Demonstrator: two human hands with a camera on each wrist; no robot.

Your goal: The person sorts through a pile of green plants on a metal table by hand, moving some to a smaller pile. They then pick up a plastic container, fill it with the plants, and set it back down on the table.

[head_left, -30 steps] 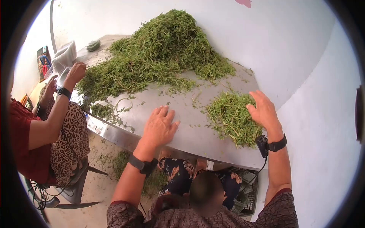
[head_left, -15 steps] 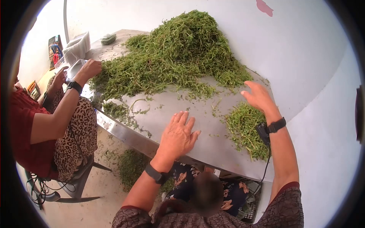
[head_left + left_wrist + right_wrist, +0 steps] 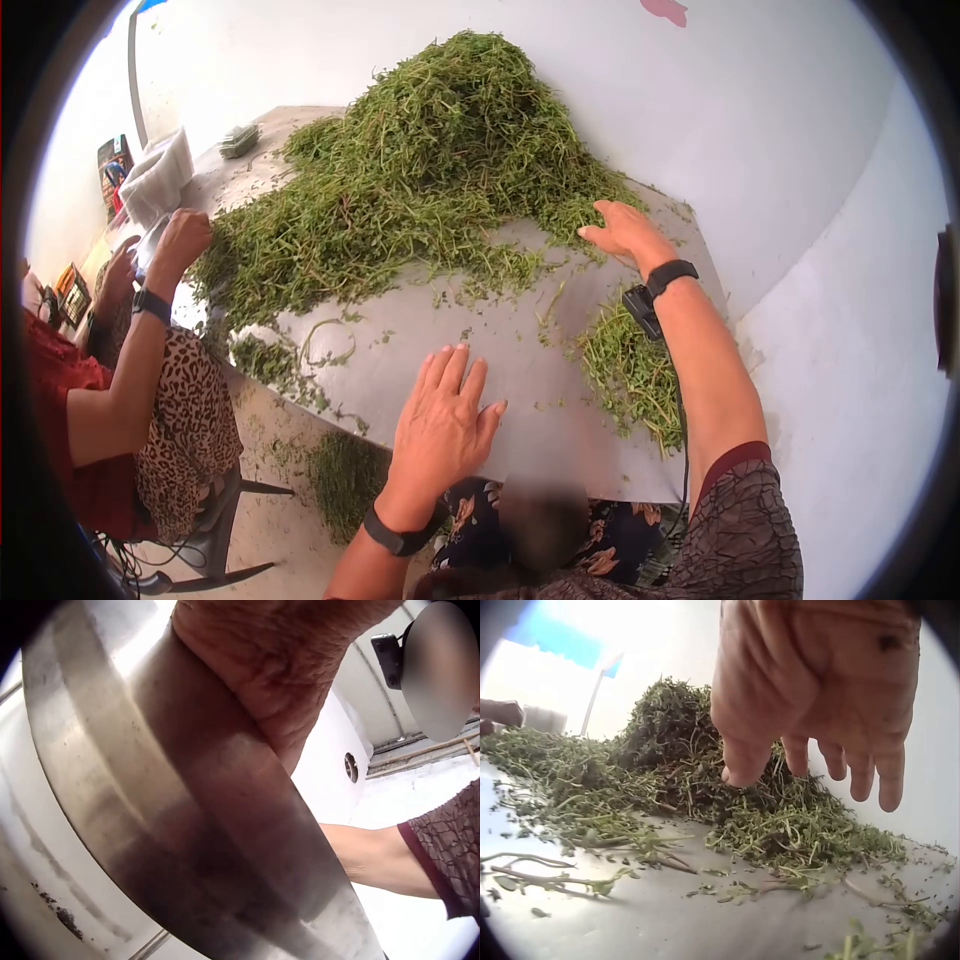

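Observation:
A large heap of leafy green stems (image 3: pixel 450 130) is piled on the steel table (image 3: pixel 400 325). My right hand (image 3: pixel 628 232) hovers at the heap's right edge, fingers extended. In the right wrist view, this hand (image 3: pixel 817 690) hangs palm showing, its fingers pointing down in front of the heap (image 3: pixel 667 727), with nothing held. A smaller pile of the same stems (image 3: pixel 635 375) lies below my right forearm. My left hand (image 3: pixel 445 420) rests at the table's near edge, fingers straight and nothing in them. The left wrist view shows its heel (image 3: pixel 262 675) against the steel rim (image 3: pixel 217 817).
Another person in a red shirt (image 3: pixel 60 370) sits at the left, one hand (image 3: pixel 183 240) by the heap's left end. Clear plastic trays (image 3: pixel 158 180) and a packed green tray (image 3: pixel 240 140) stand behind. Loose sprigs (image 3: pixel 325 340) lie near the front edge. A white wall (image 3: pixel 780 120) rises behind.
My right hand has moved from the small pile up and left to the large heap's edge. My left hand stays by the near edge. The head view has shifted.

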